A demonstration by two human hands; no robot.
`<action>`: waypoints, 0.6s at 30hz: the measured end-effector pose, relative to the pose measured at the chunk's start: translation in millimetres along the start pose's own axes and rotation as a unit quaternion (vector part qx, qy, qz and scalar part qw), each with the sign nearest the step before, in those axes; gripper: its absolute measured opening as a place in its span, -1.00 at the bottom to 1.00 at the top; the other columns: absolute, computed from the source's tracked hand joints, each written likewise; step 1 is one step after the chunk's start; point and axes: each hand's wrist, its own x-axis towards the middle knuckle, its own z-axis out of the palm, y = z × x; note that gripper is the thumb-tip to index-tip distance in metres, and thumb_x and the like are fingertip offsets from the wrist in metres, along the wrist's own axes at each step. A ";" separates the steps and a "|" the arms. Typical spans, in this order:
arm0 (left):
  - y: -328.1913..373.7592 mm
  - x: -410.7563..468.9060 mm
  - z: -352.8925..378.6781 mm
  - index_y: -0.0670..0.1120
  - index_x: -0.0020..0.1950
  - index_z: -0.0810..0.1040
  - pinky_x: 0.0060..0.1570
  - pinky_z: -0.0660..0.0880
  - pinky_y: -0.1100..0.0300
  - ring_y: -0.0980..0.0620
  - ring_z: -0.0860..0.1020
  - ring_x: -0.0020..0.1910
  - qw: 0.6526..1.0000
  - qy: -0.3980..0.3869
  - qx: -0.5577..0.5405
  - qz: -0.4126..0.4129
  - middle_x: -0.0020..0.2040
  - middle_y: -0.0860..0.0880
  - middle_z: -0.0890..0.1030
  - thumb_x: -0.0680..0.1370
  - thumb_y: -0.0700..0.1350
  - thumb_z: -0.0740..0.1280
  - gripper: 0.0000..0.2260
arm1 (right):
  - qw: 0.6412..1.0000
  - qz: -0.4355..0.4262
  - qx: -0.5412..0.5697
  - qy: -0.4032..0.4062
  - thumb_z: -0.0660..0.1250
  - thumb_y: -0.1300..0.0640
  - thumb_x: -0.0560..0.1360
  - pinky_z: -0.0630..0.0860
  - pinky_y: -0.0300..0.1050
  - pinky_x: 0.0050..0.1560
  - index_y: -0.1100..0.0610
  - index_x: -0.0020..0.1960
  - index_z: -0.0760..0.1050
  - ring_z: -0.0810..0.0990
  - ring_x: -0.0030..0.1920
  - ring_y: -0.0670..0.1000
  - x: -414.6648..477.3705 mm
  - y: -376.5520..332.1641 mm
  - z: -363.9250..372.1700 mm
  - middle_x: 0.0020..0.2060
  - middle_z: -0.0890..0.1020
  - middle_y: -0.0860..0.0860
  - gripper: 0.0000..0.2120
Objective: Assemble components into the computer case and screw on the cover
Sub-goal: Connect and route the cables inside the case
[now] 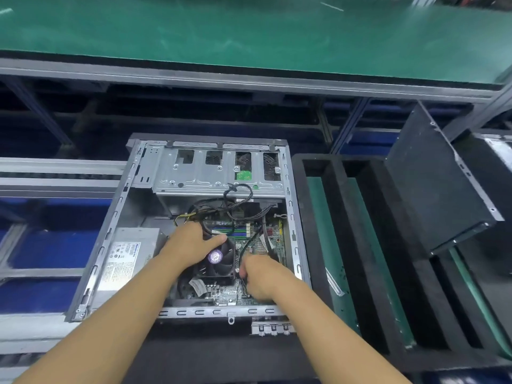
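Note:
An open grey computer case [295, 239] lies on its side in front of me. Inside are a silver power supply [124, 256], a drive cage [199, 173], a motherboard [273, 241] and a black CPU fan [221, 266]. My left hand [191, 243] rests on the fan's upper left corner, thumb stretched along its top edge. My right hand [264, 275] is lower right of the fan, fingers curled round a thin black cable [243, 252] near the board. The dark side cover [432, 187] leans upright to the right.
A black foam rack [335, 245] with long slots and green liners stands right of the case. A green-topped shelf [249, 31] runs across the back on a metal frame. Blue bins [52, 248] sit below roller rails at the left. A small metal bracket [273, 328] lies at the case's front edge.

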 end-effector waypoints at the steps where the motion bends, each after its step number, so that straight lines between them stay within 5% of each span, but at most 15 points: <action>1: -0.5 -1.7 0.6 0.01 -0.37 0.46 -0.44 0.27 0.20 0.09 0.46 -0.43 1.000 -0.010 0.001 0.007 -0.45 0.07 0.50 0.52 0.25 0.34 -0.61 | 1.000 -0.016 -0.003 -0.010 0.39 0.27 0.57 0.49 -0.05 0.09 0.19 0.35 0.44 0.57 0.15 0.16 0.5 1.6 1.4 0.30 0.52 0.17 -0.63; 4: -1.6 -4.2 3.2 0.11 -0.13 0.59 -0.31 0.37 0.22 0.09 0.54 -0.23 0.999 -0.029 -0.004 0.014 -0.23 0.07 0.62 0.54 0.22 0.32 -0.78 | 0.999 -0.047 -0.012 0.007 0.47 0.19 0.54 0.52 -0.01 0.10 0.16 0.20 0.53 0.59 0.09 0.13 2.9 0.0 3.0 0.17 0.61 0.12 -0.74; 8: 0.5 -0.9 5.3 -0.06 -0.28 0.53 -0.35 0.30 0.16 0.02 0.47 -0.36 0.999 -0.049 0.016 -0.006 -0.40 0.02 0.51 0.53 0.27 0.29 -0.58 | 0.992 -0.065 -0.104 0.028 0.36 0.34 0.56 0.61 0.10 0.16 0.16 0.14 0.64 0.65 0.07 0.19 8.6 -3.0 6.0 0.11 0.64 0.14 -0.79; 12: -0.2 1.5 6.8 0.00 -0.40 0.39 -0.33 0.32 0.13 0.01 0.41 -0.37 0.998 -0.052 0.019 -0.015 -0.44 0.04 0.43 0.53 0.27 0.31 -0.56 | 0.978 -0.076 -0.196 0.003 0.34 0.38 0.56 0.62 0.11 0.03 0.21 0.18 0.61 0.61 -0.03 0.20 12.5 -7.9 9.4 0.01 0.58 0.13 -0.77; 18: -0.2 3.6 7.0 -0.10 -0.22 0.55 -0.05 0.52 0.05 -0.10 0.53 -0.23 0.997 -0.070 0.031 -0.012 -0.35 -0.03 0.52 0.51 0.32 0.29 -0.52 | 0.975 -0.063 -0.211 -0.012 0.34 0.39 0.56 0.60 0.10 0.03 0.25 0.19 0.58 0.59 0.01 0.22 21.9 -10.6 8.7 0.01 0.51 0.14 -0.77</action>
